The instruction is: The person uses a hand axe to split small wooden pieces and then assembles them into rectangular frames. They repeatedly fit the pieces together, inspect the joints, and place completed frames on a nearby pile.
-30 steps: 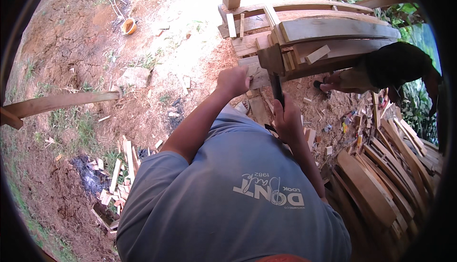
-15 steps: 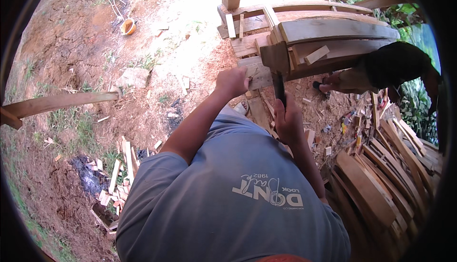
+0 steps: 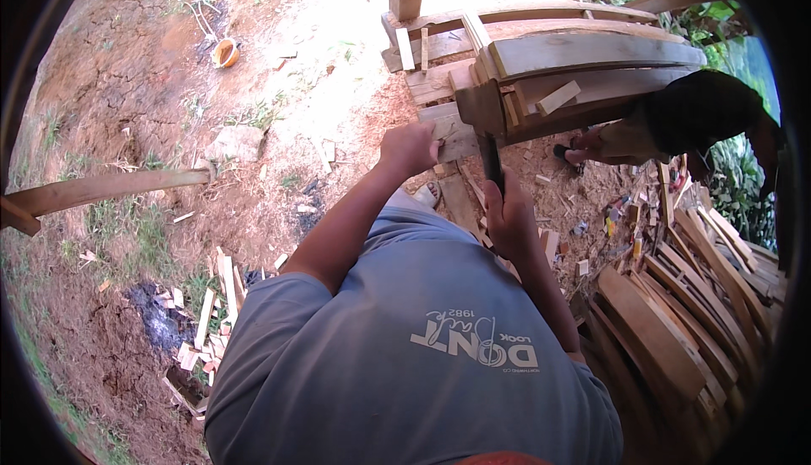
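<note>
My right hand (image 3: 512, 220) is wrapped round the dark handle of a broad-bladed chopping tool (image 3: 482, 110). Its wide brown head rises in front of the near end of the wooden bench, hiding part of the boards there. Closed fingers of my left hand (image 3: 408, 149) rest at the left edge of a pale board (image 3: 458, 138), just left of the tool. What those fingers pinch, if anything, is hidden. Behind the tool, a thick grey plank (image 3: 591, 55) lies along the bench, and a short wood offcut (image 3: 558, 97) leans beside it.
A bent-over person (image 3: 705, 114) in dark clothing is at the right. Stacked curved planks (image 3: 655, 330) fill the lower right. Wood scraps (image 3: 211, 313) lie at lower left; a wooden rail (image 3: 118, 186) juts in from the left. An orange bowl (image 3: 225, 53) sits on the dirt.
Both hands keep their grips. The tool's head sits very slightly lower against the bench, and the whole view has shifted a little.
</note>
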Tool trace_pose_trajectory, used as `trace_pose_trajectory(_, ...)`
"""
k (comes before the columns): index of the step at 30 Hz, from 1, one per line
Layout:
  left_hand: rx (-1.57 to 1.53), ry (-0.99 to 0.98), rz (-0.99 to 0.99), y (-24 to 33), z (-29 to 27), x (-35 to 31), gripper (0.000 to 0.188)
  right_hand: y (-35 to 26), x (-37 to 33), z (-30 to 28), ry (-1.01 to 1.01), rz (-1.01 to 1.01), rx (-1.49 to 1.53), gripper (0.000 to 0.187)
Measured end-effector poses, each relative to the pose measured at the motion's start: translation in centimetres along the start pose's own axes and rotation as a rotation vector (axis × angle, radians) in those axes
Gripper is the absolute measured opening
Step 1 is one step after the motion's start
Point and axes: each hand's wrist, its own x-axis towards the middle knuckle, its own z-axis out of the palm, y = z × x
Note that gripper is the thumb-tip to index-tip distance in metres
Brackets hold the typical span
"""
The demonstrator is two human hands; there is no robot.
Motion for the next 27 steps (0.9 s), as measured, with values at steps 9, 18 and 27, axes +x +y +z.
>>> trace_pose_trajectory(9,0.001,-0.021,0.013,0.3,0.1,0.3,0.028,6.1,1.3,3.8,-0.036,-0.031,-0.187,0.028)
trace_pose_trajectory(18,0.005,0.015,0.001,0.1,0.1,-0.1,0.027,0.1,-1.1,0.7,0.07,-0.04,0.069,0.028)
trace_pose_trajectory(27,0.005,0.034,0.033,-0.2,0.5,-0.1,0.026,4.6,1.0,2.8,-0.012,-0.011,-0.069,0.029)
